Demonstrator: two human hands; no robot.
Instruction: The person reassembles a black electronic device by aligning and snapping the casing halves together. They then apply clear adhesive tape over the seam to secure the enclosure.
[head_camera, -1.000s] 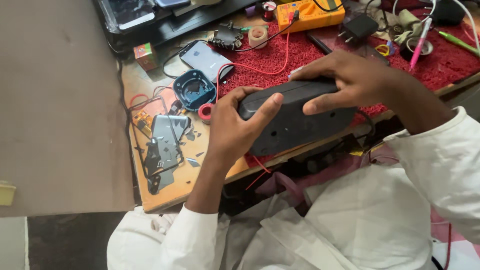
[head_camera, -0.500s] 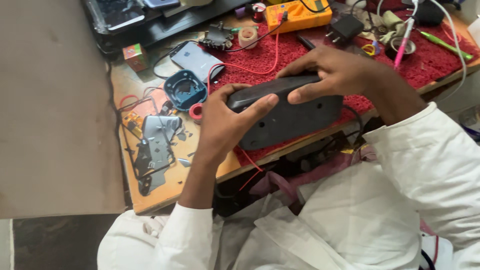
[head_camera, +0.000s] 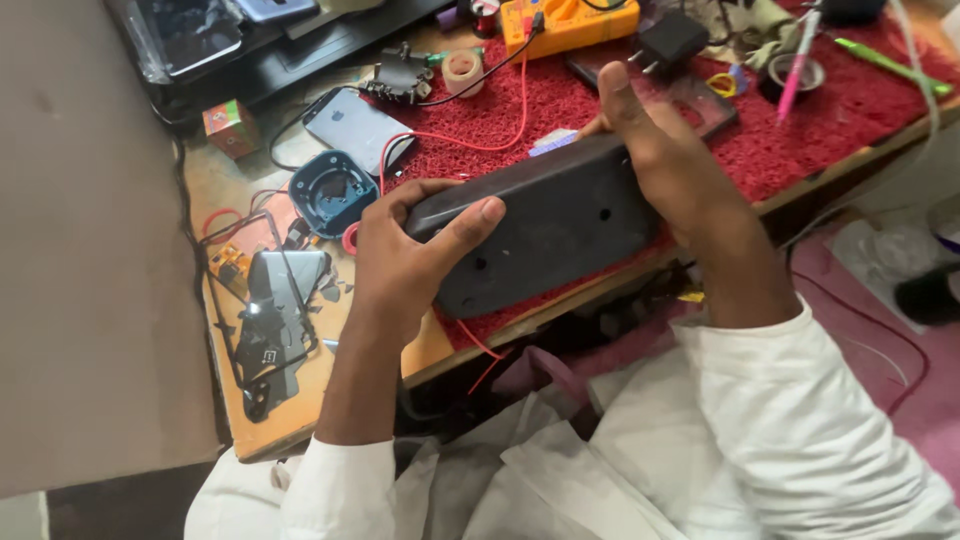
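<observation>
I hold a long black plastic casing (head_camera: 555, 225) with small screw holes over the front edge of a low wooden workbench (head_camera: 250, 440). My left hand (head_camera: 405, 260) grips its left end, thumb lying across the face. My right hand (head_camera: 670, 165) clasps its right end from behind, thumb raised. A thin red wire (head_camera: 480, 345) hangs from beneath the casing. Both arms wear white sleeves.
A red mat (head_camera: 800, 140) covers the bench's right part. On the bench lie a grey phone (head_camera: 355, 125), a round blue part (head_camera: 333, 190), a dismantled phone back (head_camera: 275, 320), an orange multimeter (head_camera: 570, 20), a black plug adapter (head_camera: 670, 40), a tape roll (head_camera: 462, 70) and pens.
The casing has tilted so its flat face turns more toward me, and my right hand has shifted from lying over its top to clasping its right end.
</observation>
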